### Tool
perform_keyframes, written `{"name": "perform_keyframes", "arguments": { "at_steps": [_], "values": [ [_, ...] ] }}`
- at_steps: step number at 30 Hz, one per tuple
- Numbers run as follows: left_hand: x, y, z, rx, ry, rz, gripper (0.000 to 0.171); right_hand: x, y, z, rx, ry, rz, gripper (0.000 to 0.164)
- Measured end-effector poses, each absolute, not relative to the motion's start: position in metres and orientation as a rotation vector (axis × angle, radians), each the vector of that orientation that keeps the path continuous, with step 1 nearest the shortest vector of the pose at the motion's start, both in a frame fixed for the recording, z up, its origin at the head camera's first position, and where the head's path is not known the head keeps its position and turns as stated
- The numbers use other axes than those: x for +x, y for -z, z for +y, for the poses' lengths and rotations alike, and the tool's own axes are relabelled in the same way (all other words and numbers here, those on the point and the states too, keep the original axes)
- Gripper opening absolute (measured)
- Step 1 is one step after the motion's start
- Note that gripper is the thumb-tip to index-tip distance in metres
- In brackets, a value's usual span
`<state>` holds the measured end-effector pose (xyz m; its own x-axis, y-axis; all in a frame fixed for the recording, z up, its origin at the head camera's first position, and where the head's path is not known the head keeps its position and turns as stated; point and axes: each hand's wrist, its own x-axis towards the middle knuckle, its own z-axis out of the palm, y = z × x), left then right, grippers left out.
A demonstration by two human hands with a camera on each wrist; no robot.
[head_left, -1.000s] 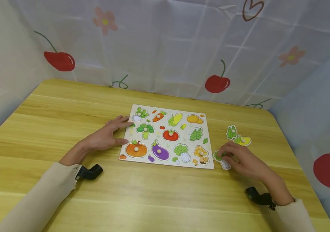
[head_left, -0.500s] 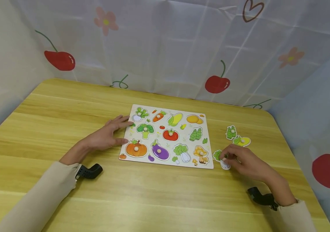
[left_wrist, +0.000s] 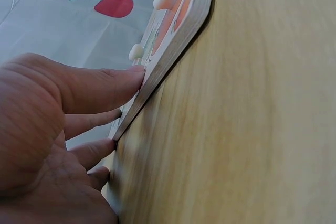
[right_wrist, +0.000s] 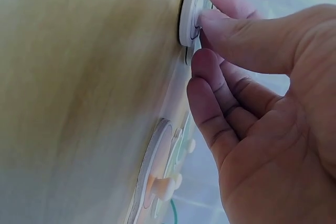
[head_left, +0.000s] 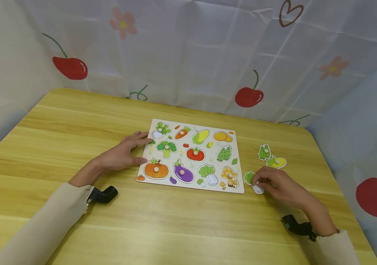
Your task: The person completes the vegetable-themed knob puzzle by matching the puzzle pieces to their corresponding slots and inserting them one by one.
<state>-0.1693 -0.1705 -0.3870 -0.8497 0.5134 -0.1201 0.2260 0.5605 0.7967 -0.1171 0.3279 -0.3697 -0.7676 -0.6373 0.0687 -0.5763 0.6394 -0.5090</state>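
My right hand pinches the bok choy puzzle piece between thumb and fingertips, just off the board's lower right corner. The right wrist view shows the thumb at the near face of that piece; its knob is hidden by the fingers. My left hand rests with extended, spread fingers at the left side of the wooden vegetable puzzle board. In the left wrist view its thumb touches the board's edge. Knobbed pieces such as the pumpkin and eggplant sit in the board.
Right of the board lie an asparagus piece and a corn piece, close together. Knobless printed pictures of corn, potatoes, asparagus and bok choy show on the board. A printed curtain hangs behind the table.
My right hand's fingertips have shifted slightly right and down on the bok choy piece, uncovering more of its leaves. The left hand keeps its place at the board.
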Motion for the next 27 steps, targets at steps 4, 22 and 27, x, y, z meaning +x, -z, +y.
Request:
{"name": "perform_keyframes", "arguments": {
  "at_steps": [4, 22, 27],
  "values": [
    [-0.169, 0.388, -0.171, 0.608, -1.186, 2.459, 0.07, -0.118, 0.369, 0.325, -0.999, 0.755, 2.753, 0.031],
    [-0.168, 0.387, -0.172, 0.61, -1.164, 2.473, 0.069, -0.122, 0.358, 0.314, -0.967, 0.706, 2.771, 0.03],
    [-0.169, 0.387, -0.17, 0.62, -1.153, 2.476, 0.069, -0.124, 0.356, 0.312, -0.981, 0.719, 2.772, 0.03]
  ]
}}
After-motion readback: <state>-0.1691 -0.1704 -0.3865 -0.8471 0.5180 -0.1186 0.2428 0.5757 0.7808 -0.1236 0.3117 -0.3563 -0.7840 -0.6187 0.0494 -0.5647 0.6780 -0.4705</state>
